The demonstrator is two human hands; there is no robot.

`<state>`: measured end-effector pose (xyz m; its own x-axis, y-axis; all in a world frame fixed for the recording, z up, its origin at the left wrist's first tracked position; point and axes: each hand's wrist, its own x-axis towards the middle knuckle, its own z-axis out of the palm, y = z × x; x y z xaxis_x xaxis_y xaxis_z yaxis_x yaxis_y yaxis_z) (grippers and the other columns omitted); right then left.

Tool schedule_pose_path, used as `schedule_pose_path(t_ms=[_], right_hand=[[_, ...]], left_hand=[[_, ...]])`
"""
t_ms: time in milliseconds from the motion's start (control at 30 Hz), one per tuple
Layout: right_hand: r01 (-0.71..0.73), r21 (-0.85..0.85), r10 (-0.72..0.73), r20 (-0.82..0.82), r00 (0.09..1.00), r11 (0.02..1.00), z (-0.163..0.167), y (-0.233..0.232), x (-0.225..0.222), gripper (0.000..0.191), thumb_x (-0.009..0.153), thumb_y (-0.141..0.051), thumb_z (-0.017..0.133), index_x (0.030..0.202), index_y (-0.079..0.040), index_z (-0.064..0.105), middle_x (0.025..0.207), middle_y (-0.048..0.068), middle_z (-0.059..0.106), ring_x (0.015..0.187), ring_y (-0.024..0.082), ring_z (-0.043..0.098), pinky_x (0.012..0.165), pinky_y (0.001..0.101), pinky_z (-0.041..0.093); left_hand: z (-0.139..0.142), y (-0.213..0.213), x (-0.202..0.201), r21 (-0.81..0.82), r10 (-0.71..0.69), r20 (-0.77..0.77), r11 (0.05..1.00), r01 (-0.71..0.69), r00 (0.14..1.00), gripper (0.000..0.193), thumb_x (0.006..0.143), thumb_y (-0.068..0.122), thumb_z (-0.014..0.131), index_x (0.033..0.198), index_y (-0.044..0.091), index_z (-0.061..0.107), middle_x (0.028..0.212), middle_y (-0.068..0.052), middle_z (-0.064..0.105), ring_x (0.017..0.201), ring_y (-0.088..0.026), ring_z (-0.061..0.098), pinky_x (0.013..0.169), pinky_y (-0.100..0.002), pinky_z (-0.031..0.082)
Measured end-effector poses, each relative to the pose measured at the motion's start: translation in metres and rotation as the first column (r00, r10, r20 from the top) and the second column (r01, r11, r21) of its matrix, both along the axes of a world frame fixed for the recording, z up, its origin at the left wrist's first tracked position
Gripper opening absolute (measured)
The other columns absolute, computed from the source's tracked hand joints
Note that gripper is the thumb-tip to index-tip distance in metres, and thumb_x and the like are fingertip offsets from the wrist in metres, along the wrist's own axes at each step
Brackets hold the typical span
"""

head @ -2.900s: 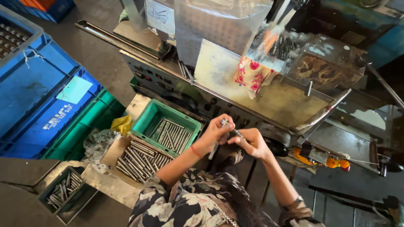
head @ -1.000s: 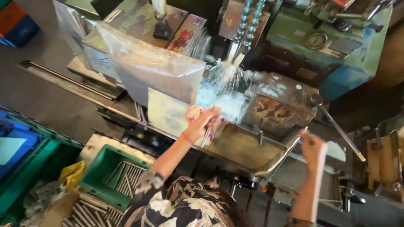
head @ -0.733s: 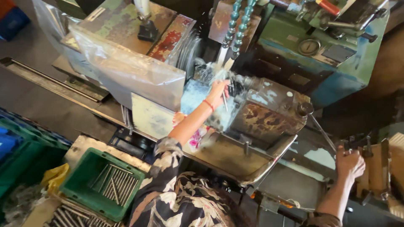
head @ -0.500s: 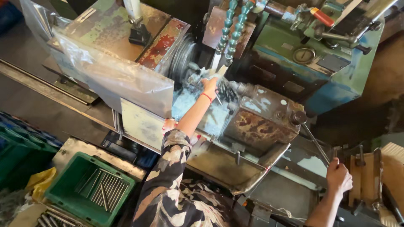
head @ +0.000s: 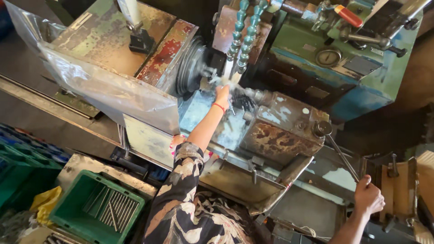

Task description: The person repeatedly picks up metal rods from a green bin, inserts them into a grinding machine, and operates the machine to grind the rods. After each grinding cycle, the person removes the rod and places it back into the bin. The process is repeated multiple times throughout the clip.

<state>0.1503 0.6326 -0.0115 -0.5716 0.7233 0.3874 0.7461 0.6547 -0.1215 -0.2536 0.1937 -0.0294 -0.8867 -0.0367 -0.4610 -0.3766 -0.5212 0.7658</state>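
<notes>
While a worn lathe, its paint green, blue and rusted brown, fills the middle of the view from ten o'clock to three o'clock, a grey workshop floor shows at nine o'clock and a crumpled clear plastic sheet hangs over the machine's left side; at seven o'clock a green crate holds loose metal rods, with a yellow rag just beside it at eight o'clock; the left hand reaches up to twelve o'clock, right at the chuck under the segmented teal coolant hoses, where liquid splashes over it, and whether its fingers grip anything I cannot tell; the right hand, at four o'clock, is closed around the end of a long thin metal lever that rises to a round knob on the carriage
</notes>
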Motion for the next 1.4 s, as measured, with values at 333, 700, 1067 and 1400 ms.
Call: schedule_pose_path(t_ms=[333, 700, 1067, 1400], right_hand=[[-0.004, 0.157, 0.016, -0.078, 0.997, 0.988, -0.012, 0.002, 0.003, 0.053, 0.109, -0.043, 0.048, 0.075, -0.013, 0.076, 0.062, 0.014, 0.064, 0.065, 0.039, 0.067, 0.067, 0.049, 0.052], [0.011, 0.109, -0.004, -0.064, 0.998, 0.994, -0.007, -0.004, 0.003, 0.052, 0.107, -0.042, 0.048, 0.078, -0.01, 0.077, 0.067, 0.018, 0.067, 0.07, 0.043, 0.068, 0.07, 0.0527, 0.053], [0.051, 0.061, -0.047, -0.058, 0.997, 0.997, 0.0, -0.01, 0.001, 0.057, 0.108, -0.046, 0.045, 0.083, -0.008, 0.079, 0.072, 0.021, 0.07, 0.079, 0.046, 0.069, 0.07, 0.0544, 0.052], [0.083, 0.057, -0.08, -0.053, 0.995, 0.995, -0.006, -0.019, 0.006, 0.059, 0.114, -0.052, 0.047, 0.089, -0.009, 0.08, 0.077, 0.023, 0.071, 0.08, 0.049, 0.068, 0.069, 0.058, 0.052]], left_hand=[[0.001, -0.002, 0.001, 0.021, 0.02, -0.048, 1.0, -0.019, 0.999, 0.023, 0.09, 0.025, 0.066, 0.104, 0.012, 0.054, 0.075, -0.006, 0.052, 0.053, -0.02, 0.048, 0.042, -0.036, 0.037], [0.004, -0.008, -0.005, 0.129, 0.007, -0.131, 0.992, 0.01, 0.991, 0.024, 0.094, 0.02, 0.074, 0.089, 0.008, 0.054, 0.069, -0.006, 0.051, 0.047, -0.021, 0.049, 0.039, -0.039, 0.032], [-0.003, -0.016, -0.006, 0.159, -0.049, -0.043, 0.986, 0.056, 0.998, 0.039, 0.087, 0.013, 0.055, 0.123, 0.028, 0.051, 0.092, -0.005, 0.06, 0.065, -0.022, 0.056, 0.051, -0.04, 0.044], [-0.003, -0.021, -0.008, 0.227, -0.104, -0.044, 0.967, 0.112, 0.994, 0.033, 0.097, 0.014, 0.06, 0.123, 0.028, 0.047, 0.098, -0.003, 0.057, 0.073, -0.02, 0.057, 0.062, -0.048, 0.054]])
